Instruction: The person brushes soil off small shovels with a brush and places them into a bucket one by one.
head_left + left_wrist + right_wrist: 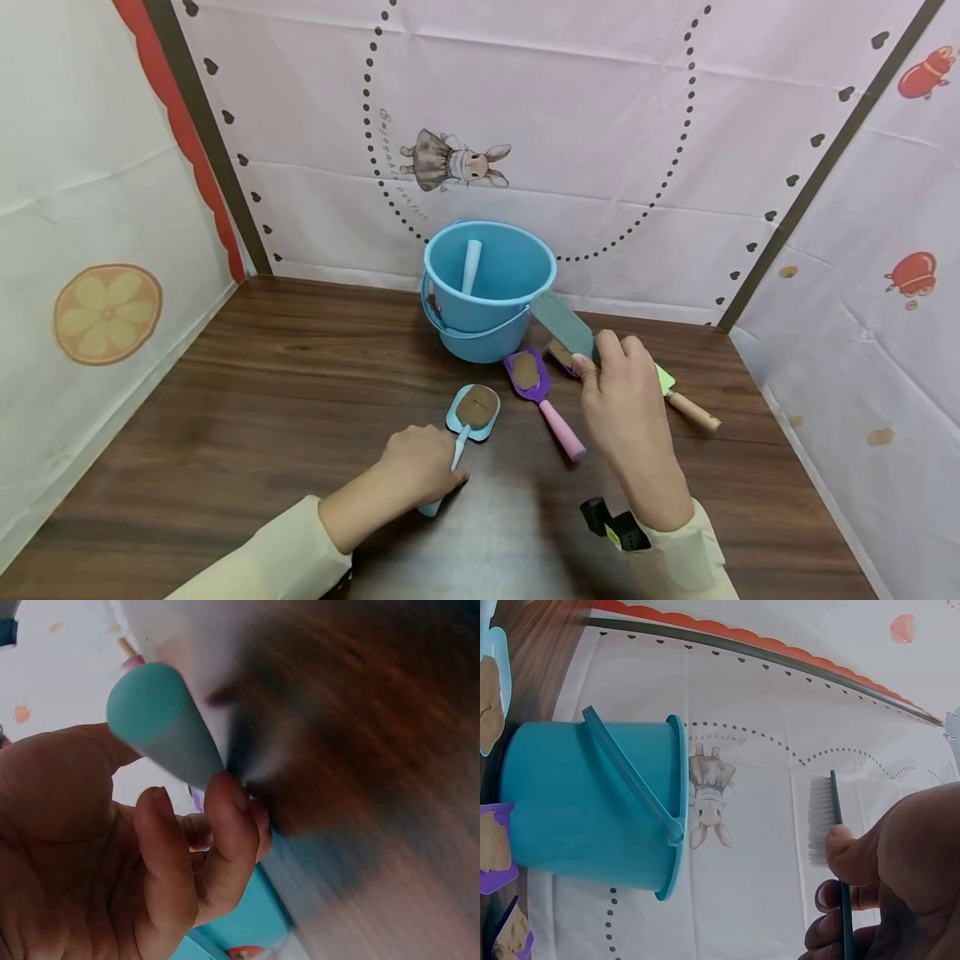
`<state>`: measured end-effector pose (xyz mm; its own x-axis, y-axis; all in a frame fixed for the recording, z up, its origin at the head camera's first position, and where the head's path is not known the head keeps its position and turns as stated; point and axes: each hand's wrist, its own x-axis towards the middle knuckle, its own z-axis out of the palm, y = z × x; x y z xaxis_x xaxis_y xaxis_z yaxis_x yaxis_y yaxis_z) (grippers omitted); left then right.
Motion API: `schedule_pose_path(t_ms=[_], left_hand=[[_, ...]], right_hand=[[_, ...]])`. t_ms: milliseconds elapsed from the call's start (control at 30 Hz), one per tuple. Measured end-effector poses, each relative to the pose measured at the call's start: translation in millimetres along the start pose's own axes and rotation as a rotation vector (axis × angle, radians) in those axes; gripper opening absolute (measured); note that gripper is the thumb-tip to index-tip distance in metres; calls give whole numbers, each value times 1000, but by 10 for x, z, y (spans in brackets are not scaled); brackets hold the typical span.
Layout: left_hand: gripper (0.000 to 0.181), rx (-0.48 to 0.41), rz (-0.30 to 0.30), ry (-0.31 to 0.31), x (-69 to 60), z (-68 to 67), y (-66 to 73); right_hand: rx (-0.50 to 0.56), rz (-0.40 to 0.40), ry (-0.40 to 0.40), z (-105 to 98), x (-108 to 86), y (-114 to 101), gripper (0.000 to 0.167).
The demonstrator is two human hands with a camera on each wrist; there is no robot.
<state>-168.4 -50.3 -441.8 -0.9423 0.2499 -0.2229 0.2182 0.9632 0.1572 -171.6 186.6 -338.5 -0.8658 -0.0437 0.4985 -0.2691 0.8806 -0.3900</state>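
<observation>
My left hand grips the handle of a light blue toy shovel low over the table. A lump of brown sand sits on its blade. In the left wrist view, the fingers curl around the shovel's rounded handle end. My right hand pinches a flat dark green brush, raised near the bucket's right side. The right wrist view shows the brush's white bristles. At the back stands a blue bucket, with a pale blue handle sticking up inside.
A purple shovel with a pink handle lies right of the blue one, brown sand on its blade. Another purple blade with sand is partly hidden behind the brush in the head view. A wooden-handled green tool lies at right. Patterned cloth walls surround the table.
</observation>
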Motion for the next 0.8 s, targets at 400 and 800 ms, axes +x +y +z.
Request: schedule_pose_path(t_ms=[400,800], left_hand=[[16,-21,-3,-8,46,-49,-25],[23,-22,112,274,-128,-358,-175]], right_hand=[[-2,2,-4,1,7,6,24],[-16,40,-48,10,-5,-18,27]])
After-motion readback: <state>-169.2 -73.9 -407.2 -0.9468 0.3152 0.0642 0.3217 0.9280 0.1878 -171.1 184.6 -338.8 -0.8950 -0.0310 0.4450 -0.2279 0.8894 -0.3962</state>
